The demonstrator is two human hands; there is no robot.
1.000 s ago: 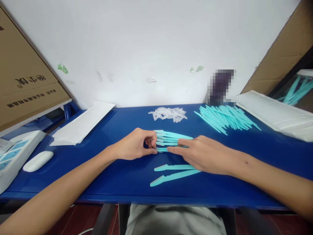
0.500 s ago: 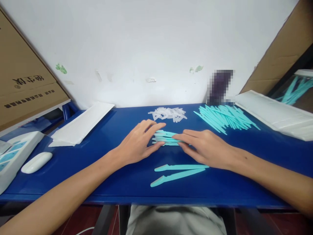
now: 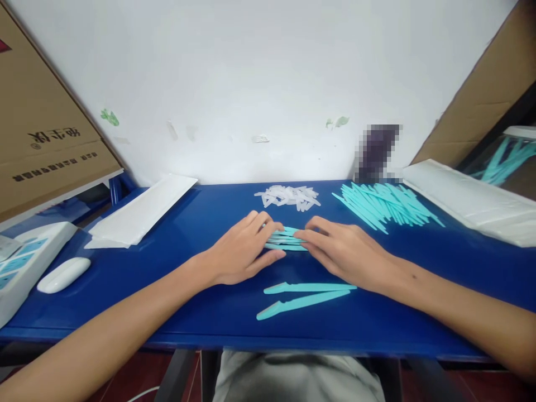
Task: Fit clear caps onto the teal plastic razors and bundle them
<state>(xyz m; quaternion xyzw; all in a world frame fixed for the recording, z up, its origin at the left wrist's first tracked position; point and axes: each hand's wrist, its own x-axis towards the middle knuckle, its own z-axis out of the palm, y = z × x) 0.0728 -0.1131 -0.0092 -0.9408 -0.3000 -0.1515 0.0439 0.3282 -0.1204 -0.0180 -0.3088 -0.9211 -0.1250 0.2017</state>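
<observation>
A small bundle of turquoise eyebrow razors (image 3: 287,239) lies side by side on the blue table between my hands. My left hand (image 3: 240,251) is curled round its left end, fingers over the top and thumb along the near side. At the right end, my right hand (image 3: 349,245) grips the handles with bent fingers. Both ends of the bundle are partly hidden by my fingers. Nearer to me, two loose eyebrow razors (image 3: 301,303) lie with their blade ends to the left. Behind the bundle is a heap of translucent blade caps (image 3: 288,196).
A large pile of turquoise razors (image 3: 387,205) lies at the back right, beside a white padded packet (image 3: 473,195). On the left are white packets (image 3: 142,212), a white earphone case (image 3: 63,275) and a power strip (image 3: 29,268). A white wall (image 3: 259,84) stands behind.
My left hand has slid slightly right and covers more of the bundle's left end. The right hand has shifted a little left. The loose razors and piles lie as before.
</observation>
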